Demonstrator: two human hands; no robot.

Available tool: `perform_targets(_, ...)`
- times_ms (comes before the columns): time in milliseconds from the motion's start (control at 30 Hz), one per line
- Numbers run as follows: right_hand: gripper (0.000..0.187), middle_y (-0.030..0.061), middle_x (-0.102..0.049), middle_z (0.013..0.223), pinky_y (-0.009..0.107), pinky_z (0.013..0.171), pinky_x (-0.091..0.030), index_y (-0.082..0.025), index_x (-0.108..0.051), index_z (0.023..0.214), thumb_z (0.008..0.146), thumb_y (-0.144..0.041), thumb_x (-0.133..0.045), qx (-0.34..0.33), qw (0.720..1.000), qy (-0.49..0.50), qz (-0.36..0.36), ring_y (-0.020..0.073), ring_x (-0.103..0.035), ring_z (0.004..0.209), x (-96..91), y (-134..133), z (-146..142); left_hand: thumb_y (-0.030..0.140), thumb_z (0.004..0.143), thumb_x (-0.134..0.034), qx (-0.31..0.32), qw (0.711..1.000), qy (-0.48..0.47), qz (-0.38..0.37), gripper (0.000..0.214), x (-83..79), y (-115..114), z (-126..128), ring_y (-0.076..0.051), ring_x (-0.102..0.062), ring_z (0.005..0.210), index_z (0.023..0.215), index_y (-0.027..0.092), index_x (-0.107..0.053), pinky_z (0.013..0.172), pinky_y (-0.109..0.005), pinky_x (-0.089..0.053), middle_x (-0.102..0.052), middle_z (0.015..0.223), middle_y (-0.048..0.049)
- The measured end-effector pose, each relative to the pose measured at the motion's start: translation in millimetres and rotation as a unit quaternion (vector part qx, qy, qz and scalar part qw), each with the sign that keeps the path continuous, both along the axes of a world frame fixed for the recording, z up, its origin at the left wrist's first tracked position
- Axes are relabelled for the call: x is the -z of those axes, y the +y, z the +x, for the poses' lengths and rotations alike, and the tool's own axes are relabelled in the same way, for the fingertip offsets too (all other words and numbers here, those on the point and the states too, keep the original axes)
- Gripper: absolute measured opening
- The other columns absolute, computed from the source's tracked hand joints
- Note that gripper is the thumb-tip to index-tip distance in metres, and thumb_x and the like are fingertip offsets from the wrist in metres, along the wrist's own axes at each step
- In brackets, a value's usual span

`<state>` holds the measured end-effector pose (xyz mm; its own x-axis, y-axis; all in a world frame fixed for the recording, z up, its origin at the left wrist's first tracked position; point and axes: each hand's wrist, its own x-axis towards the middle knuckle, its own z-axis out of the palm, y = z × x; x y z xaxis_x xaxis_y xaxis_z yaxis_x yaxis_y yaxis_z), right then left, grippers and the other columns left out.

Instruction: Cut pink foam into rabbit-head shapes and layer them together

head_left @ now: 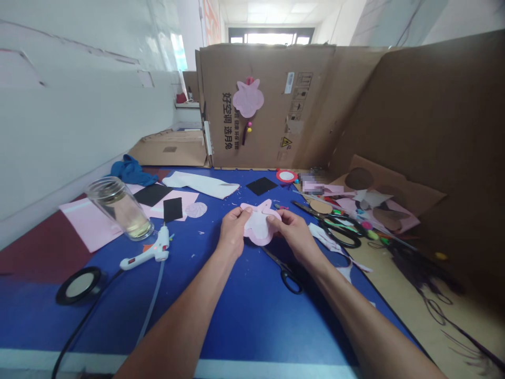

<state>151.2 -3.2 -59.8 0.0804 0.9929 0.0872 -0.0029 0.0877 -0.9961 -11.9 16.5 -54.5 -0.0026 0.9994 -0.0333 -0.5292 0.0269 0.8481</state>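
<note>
Between my two hands is a pink paper cutout (258,232) with a scalloped outline and a paler layer on its face. My left hand (232,229) pinches its left edge, thumb on top. On the opposite edge my right hand (294,231) grips it the same way, also closed. Just below the cutout, scissors (291,279) with dark handles lie on the blue table, their blades partly under my right hand. A similar pink cutout (248,99) hangs on the cardboard wall ahead, with small beads (249,126) beneath it.
At left are a white glue gun (150,251) with its cord, a glass jar (120,208), black tape (79,286) and pink sheets (92,223). Larger scissors (335,223) and paper scraps (374,202) crowd the right. A black square (262,185) lies ahead, near the cardboard wall (272,142).
</note>
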Motion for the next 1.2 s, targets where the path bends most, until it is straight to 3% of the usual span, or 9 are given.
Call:
perform_targets(133,0.036,0.0003,-0.068,0.077,0.027,0.057,-0.045,-0.020,-0.075,0.090,0.076,-0.052,-0.085,0.006,0.999,0.041,0.009,0.0156,-0.055,0.064,-6.1,-3.0,-0.6,0.043,0.064,-0.093,0.026,0.999,0.026,-0.001,0.038,2.0,-3.5,2.6,-0.018,-0.067,0.066,0.083,0.014,-0.077,0.068,-0.030,-0.051,-0.075,0.076,-0.0058)
perform_targets(333,0.038,-0.0011,-0.063,0.067,0.027,0.049,-0.039,-0.019,-0.072,0.081,0.074,-0.056,-0.084,0.032,0.998,0.048,0.005,0.0140,-0.049,0.056,-8.0,-4.8,1.0,0.045,0.066,-0.092,0.044,0.998,0.047,-0.002,0.038,6.0,-4.7,5.6,-0.017,-0.065,0.064,0.082,0.014,-0.077,0.065,-0.029,-0.050,-0.074,0.074,-0.0050)
perform_targets(567,0.038,-0.0013,-0.063,0.065,0.026,0.047,-0.038,-0.019,-0.072,0.080,0.073,-0.055,-0.083,0.049,0.998,0.044,-0.005,0.0137,-0.049,0.054,-10.1,-5.0,2.0,0.051,0.061,-0.095,0.022,0.999,0.005,-0.031,0.045,-0.3,-3.0,5.1,-0.017,-0.066,0.067,0.076,0.014,-0.074,0.067,-0.028,-0.051,-0.074,0.074,-0.0056)
perform_targets(800,0.036,-0.0011,-0.063,0.064,0.027,0.050,-0.039,-0.020,-0.072,0.078,0.073,-0.054,-0.083,0.033,0.999,0.042,-0.010,0.0144,-0.049,0.054,-10.9,-6.2,0.2,0.040,0.059,-0.096,0.056,0.997,0.043,-0.021,0.039,1.1,-6.3,4.7,-0.017,-0.065,0.065,0.080,0.015,-0.075,0.066,-0.029,-0.051,-0.074,0.075,-0.0045)
perform_targets(1200,0.036,0.0002,-0.067,0.071,0.026,0.053,-0.040,-0.019,-0.075,0.084,0.079,-0.053,-0.082,-0.003,0.999,0.030,-0.012,0.0146,-0.054,0.059,-0.2,-2.5,2.4,0.039,0.060,-0.093,0.036,0.995,0.081,-0.034,0.034,4.5,-5.5,4.7,-0.017,-0.064,0.061,0.077,0.015,-0.075,0.061,-0.029,-0.049,-0.073,0.071,-0.0048)
